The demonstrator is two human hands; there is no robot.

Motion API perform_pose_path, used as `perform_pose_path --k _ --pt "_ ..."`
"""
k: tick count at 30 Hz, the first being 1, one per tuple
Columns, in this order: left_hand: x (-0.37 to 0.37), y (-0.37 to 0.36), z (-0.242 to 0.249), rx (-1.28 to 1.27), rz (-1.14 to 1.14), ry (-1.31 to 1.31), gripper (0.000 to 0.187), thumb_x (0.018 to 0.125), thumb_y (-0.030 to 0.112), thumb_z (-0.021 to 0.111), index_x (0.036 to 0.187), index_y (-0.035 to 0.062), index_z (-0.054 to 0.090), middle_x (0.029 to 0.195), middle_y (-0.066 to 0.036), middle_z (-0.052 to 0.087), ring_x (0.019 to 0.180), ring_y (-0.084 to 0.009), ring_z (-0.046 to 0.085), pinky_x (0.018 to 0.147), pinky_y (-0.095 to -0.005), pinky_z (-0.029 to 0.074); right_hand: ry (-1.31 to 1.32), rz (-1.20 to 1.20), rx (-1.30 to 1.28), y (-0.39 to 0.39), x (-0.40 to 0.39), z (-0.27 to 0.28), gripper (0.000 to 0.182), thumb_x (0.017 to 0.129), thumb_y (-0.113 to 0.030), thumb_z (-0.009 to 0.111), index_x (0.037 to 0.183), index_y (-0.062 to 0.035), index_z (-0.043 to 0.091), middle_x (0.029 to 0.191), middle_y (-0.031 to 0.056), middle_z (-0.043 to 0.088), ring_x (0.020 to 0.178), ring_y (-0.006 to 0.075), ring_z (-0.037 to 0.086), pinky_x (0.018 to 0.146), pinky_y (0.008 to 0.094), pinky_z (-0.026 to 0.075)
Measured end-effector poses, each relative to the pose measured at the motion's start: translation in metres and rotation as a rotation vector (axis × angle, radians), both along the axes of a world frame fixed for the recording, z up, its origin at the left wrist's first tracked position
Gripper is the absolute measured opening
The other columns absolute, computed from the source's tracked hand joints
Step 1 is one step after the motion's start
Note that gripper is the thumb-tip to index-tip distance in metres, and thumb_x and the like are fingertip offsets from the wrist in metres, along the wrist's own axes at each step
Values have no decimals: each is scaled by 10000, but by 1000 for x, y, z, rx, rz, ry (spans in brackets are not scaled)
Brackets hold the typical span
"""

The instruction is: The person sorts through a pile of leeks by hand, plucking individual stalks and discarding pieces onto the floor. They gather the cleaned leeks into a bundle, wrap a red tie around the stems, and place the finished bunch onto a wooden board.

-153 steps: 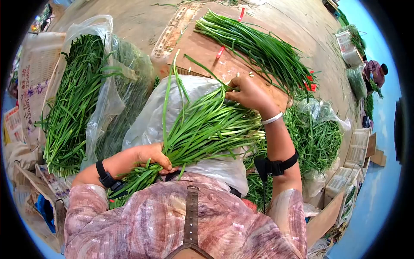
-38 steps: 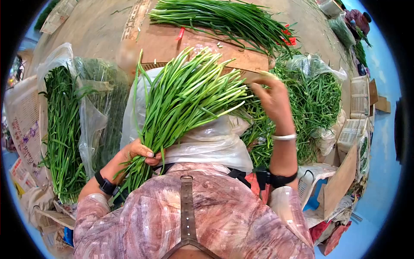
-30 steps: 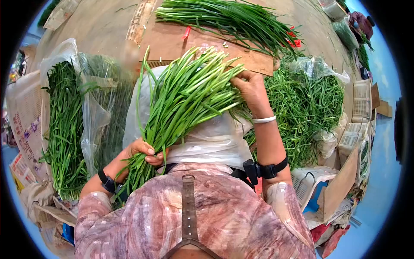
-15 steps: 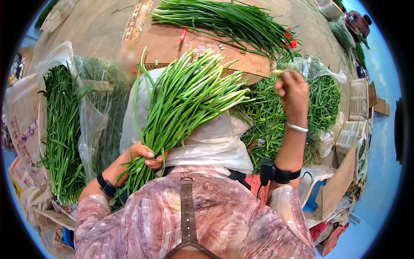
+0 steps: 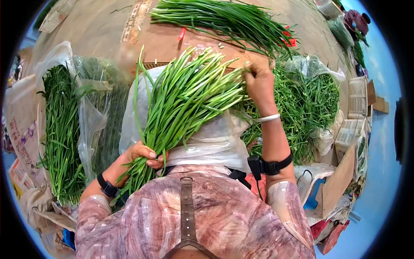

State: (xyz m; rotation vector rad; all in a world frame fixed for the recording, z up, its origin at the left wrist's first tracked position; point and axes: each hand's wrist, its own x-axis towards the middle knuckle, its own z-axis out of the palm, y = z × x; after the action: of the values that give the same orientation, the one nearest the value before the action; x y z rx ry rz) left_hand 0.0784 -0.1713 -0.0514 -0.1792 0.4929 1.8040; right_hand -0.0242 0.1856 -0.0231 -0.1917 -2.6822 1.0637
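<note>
My left hand (image 5: pixel 145 154) is wrapped round the leafy lower part of a bunch of garlic chives (image 5: pixel 181 99). The bunch fans out up and to the right over my lap, its pale stalk ends pointing away from me. At those ends, on the right side of the fan, my right hand (image 5: pixel 259 84) is closed in a pinch. What sits between its fingertips is too small and blurred to make out. A translucent plastic sheet (image 5: pixel 211 146) covers my lap beneath the bunch.
Ahead, a large pile of chives (image 5: pixel 220 19) lies on a brown board (image 5: pixel 164 45). Loose green leaves (image 5: pixel 297 103) are heaped to the right. Bagged chives (image 5: pixel 62 129) stand at the left. Crates (image 5: pixel 351 136) line the right side; another person (image 5: pixel 355 21) is far back right.
My right hand has moved left, from over the leaf heap to the pale stalk ends. The left hand and its bunch stay almost in place.
</note>
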Motion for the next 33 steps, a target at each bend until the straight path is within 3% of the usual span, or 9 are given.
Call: perform_pose_path --k 3,4,7,12,14,19,24,29,33 --pt "-2 3 7 46 20 43 251 724 80 613 897 -59 497 679 -101 490 436 -88 424 406 -240 292 121 -127 166 49 -12 -5 116 761 -91 630 808 14 636 625 95 620 531 111 532 506 284 424" --pt "-2 5 14 -6 32 42 271 713 96 633 886 -68 504 668 -97 502 441 -92 418 426 -253 298 45 -120 -328 47 -8 6 126 780 -119 627 788 6 640 627 56 614 535 95 523 494 258 408" --pt "0 5 13 -26 33 17 287 698 103 653 875 -76 516 674 -104 520 449 -98 418 447 -265 307 -289 54 -373 17 8 42 149 784 -157 633 775 -10 645 637 30 603 545 74 507 487 236 389" --pt "-1 2 7 -32 -49 124 238 777 139 599 874 -45 484 650 -61 476 464 -80 412 473 -261 286 -298 279 52 -18 5 2 219 732 -164 665 770 50 638 635 57 609 584 108 533 545 287 439" --pt "3 0 5 -65 -29 76 259 729 114 630 876 -60 506 677 -89 506 469 -95 425 466 -264 302 -388 220 -203 -22 3 -2 270 666 -194 682 817 28 648 671 222 605 611 248 612 614 353 474" --pt "4 4 14 -116 30 29 297 681 86 663 890 -76 529 730 -122 543 487 -123 446 469 -275 328 -290 188 -239 -28 4 -12 206 657 -164 645 740 24 635 659 213 608 621 299 616 618 372 479" --pt "4 6 20 -160 33 127 340 730 96 637 985 -71 487 796 -143 541 493 -114 440 468 -289 298 -212 -19 373 -24 7 13 219 719 -180 645 873 -31 597 758 199 626 688 358 618 625 426 500" --pt "3 5 18 -106 36 54 340 698 57 657 981 -56 506 775 -138 551 499 -128 460 463 -277 352 13 -212 591 54 -6 6 158 785 -204 586 860 -69 553 762 169 628 657 352 621 571 438 501" --pt "3 0 7 -18 13 33 315 718 66 654 962 -57 497 761 -123 532 494 -110 449 455 -262 328 -91 -478 768 142 22 24 226 812 -276 552 847 -53 543 743 169 621 673 352 621 583 448 500"
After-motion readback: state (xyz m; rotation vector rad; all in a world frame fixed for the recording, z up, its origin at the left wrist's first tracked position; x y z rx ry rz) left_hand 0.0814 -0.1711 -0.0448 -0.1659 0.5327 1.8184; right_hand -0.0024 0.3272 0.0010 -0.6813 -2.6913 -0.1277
